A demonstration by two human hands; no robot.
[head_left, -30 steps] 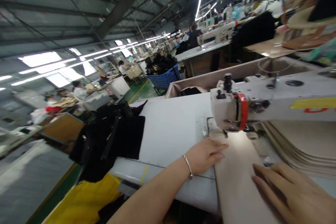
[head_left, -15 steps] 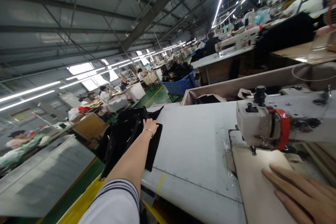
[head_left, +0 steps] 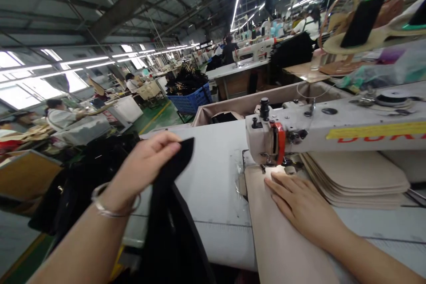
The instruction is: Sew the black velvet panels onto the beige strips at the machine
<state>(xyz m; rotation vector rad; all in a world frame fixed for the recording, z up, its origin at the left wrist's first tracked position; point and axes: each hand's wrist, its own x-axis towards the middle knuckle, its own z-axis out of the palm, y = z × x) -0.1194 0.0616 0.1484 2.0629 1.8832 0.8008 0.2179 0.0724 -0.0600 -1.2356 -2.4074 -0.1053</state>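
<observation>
My left hand (head_left: 148, 162) pinches one end of a black fabric piece (head_left: 175, 226), which hangs down over the front of the white table. A bracelet circles that wrist. My right hand (head_left: 296, 195) lies flat with fingers stretched on a beige panel (head_left: 266, 222). The panel runs under the needle area of the sewing machine (head_left: 266, 133), and the fingertips rest close to the lit presser foot (head_left: 265, 168). More black pieces (head_left: 100, 159) are heaped at the table's left side.
Beige panels (head_left: 359, 177) are stacked behind the machine's needle, under its arm. Behind the table stands a beige-lined bin (head_left: 229, 104). A blue crate (head_left: 189, 100) of black pieces sits farther back. A thread cone (head_left: 362, 20) rises at upper right.
My left hand has lifted a black piece from the pile and brought it nearer. My right hand stays on the beige panel, its fingers now nearer the presser foot. The view has turned right.
</observation>
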